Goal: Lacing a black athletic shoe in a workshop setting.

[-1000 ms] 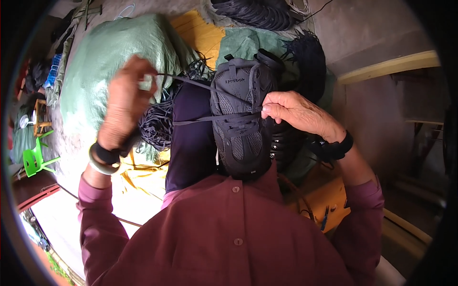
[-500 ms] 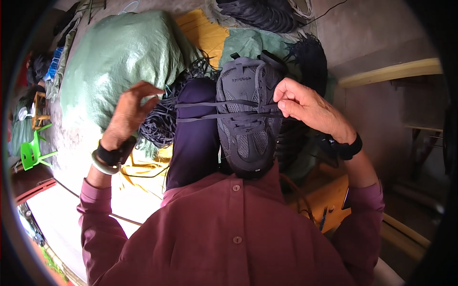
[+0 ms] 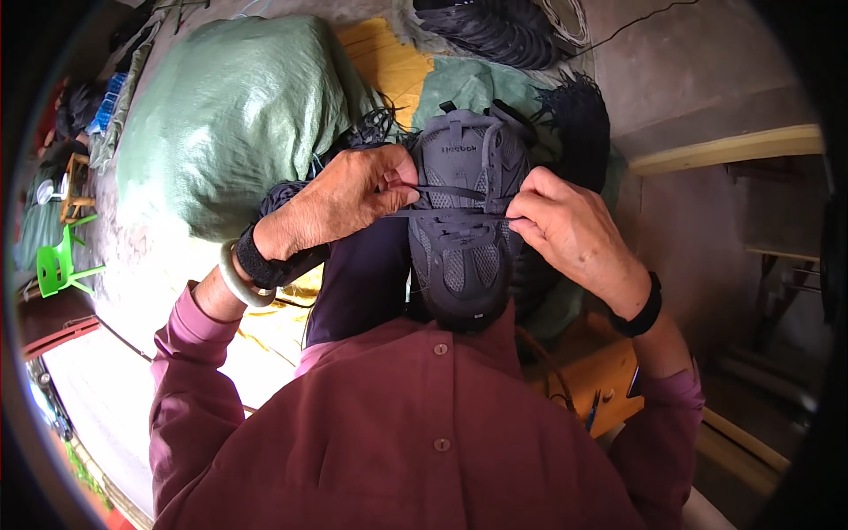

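Observation:
A dark grey sneaker rests on my lap with its toe toward me. Its dark shoelace crosses the tongue in rows, and the upper eyelets on one side look unlaced. At the sneaker's left edge, my left hand pinches a strand of the lace between thumb and fingers. My right hand is closed at the opposite edge, its fingertips pinching the lace by the eyelets. Behind my left hand lies a tangled heap of dark laces, partly covered.
A large pale green sack bulges at the far left. Stacked dark shoe parts lie at the back. An orange-yellow box-like thing holding a pen-like tool is near my right elbow. A green plastic chair stands far left.
My left hand has moved right, from beside the sack to the sneaker's edge, and now grips the lace. My right hand has shifted slightly right and down, its fingers now on the lace.

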`<state>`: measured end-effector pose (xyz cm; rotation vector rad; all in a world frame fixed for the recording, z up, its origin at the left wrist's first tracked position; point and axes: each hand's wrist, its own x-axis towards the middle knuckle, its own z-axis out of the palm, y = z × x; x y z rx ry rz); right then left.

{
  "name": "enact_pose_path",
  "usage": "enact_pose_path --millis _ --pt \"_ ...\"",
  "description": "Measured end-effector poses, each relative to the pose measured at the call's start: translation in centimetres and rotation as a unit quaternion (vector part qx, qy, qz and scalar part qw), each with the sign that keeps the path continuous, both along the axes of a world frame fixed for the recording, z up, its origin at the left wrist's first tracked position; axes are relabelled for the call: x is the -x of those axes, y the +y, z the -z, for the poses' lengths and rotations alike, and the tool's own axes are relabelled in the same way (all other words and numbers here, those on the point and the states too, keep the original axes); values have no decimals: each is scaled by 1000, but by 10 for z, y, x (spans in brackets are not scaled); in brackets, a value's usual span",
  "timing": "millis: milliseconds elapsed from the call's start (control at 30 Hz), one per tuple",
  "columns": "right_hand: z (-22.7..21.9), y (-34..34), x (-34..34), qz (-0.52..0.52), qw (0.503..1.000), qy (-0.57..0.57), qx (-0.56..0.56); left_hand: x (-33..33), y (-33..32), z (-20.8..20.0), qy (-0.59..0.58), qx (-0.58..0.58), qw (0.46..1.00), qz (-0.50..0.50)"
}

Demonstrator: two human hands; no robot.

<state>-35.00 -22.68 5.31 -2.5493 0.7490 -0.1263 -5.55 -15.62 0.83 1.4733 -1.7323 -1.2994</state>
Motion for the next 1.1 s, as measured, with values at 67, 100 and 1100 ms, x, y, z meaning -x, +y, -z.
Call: enact_pose_path --millis 67,100,1100 --pt "-1 4 -3 -10 999 -17 48 -2 -1 4 36 -16 999 -5" --pt "-6 5 -6 -15 992 -56 114 -2 -1 6 74 -33 997 -8" --pt "75 56 -35 312 882 -339 -104 -120 56 28 41 -107 981 -157"
